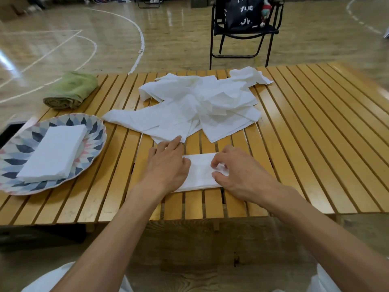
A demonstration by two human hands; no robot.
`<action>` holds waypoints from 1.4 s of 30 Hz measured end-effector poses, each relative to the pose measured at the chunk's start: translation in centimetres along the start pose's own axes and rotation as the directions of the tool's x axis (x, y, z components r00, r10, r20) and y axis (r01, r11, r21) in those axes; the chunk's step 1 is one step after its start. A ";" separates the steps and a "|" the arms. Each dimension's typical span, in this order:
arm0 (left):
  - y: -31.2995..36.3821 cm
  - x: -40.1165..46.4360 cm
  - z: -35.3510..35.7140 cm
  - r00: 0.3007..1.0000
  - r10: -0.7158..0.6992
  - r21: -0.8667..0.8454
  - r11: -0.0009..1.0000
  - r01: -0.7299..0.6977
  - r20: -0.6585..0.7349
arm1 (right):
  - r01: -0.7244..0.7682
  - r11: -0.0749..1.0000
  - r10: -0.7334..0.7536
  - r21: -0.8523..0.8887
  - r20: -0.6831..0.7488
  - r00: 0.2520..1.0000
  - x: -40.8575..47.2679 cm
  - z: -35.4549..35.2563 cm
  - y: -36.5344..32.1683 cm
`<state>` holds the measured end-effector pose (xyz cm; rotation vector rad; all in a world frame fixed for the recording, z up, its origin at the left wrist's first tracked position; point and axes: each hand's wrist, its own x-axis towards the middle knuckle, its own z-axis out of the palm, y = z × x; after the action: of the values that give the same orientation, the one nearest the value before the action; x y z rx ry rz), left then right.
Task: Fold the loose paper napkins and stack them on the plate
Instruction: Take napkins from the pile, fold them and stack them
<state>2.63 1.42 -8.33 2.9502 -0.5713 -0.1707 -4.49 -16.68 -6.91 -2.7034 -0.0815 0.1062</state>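
A: Progress?
B: A stack of folded napkins [53,152] sits on the plate [95,142], left of the grip. The loose pile [195,106] beyond it is unfolded.
A: Hands?
B: Left hand [168,163] lies flat, released, pressing the half-folded napkin [200,172] to the desk [305,144]. Right hand [237,171] pinches its right end, probably creasing.

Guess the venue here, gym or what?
Most likely an indoor sports hall: glossy wooden floor with painted court lines. The slatted folding table and camp chair look brought in, not fixtures.
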 end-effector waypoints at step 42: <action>-0.8 -3.5 -4.7 0.838 -0.030 -0.667 0.621 -0.412 -0.545 | -0.095 0.160 0.412 0.982 0.021 0.911 0.3 -4.5 -0.4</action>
<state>0.33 3.95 -3.48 1.9343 -0.5514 0.3229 -3.78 -18.19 -2.65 -1.3177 0.4205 -0.0870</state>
